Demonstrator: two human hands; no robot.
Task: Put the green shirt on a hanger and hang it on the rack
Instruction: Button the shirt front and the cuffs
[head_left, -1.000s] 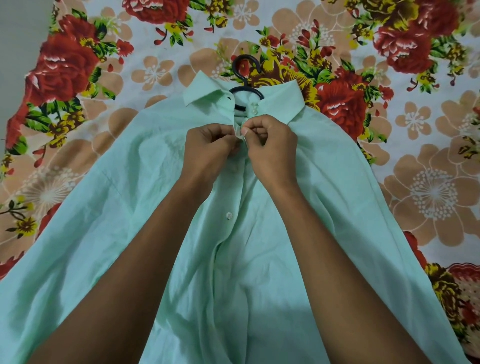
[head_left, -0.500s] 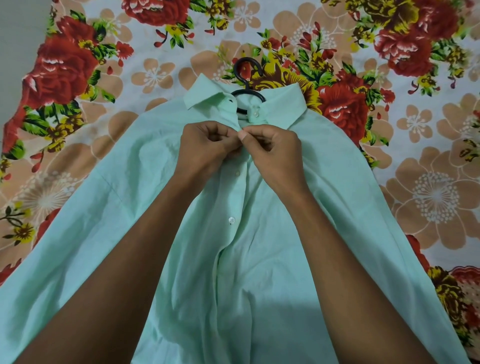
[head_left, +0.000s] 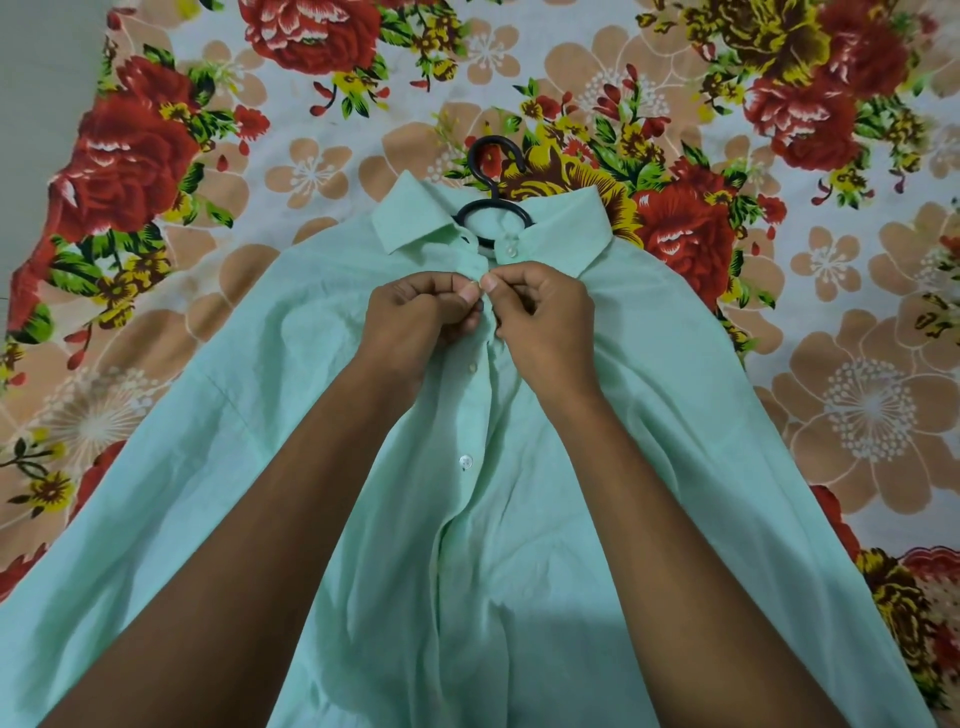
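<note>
Green shirt (head_left: 519, 519) flat, collar away — hands (head_left: 415, 317) pinching placket; hanger (head_left: 493, 171) inside

Green shirt (head_left: 519, 571) on floral bedsheet (head_left: 322, 135)

This looks like a bedroom in a home. A floral bedsheet (head_left: 649, 78), printed with big red roses, peach blossoms and green leaves on a pale ground, covers nearly the whole view like a made bed. At ten to eleven o'clock the sheet's edge gives way to a plain grey surface (head_left: 47, 78), a wall or floor; which one cannot be told. A pale green shirt (head_left: 519, 571) spread flat at six o'clock, over a black plastic hanger (head_left: 491, 171) at twelve, suits domestic laundry work.
</note>
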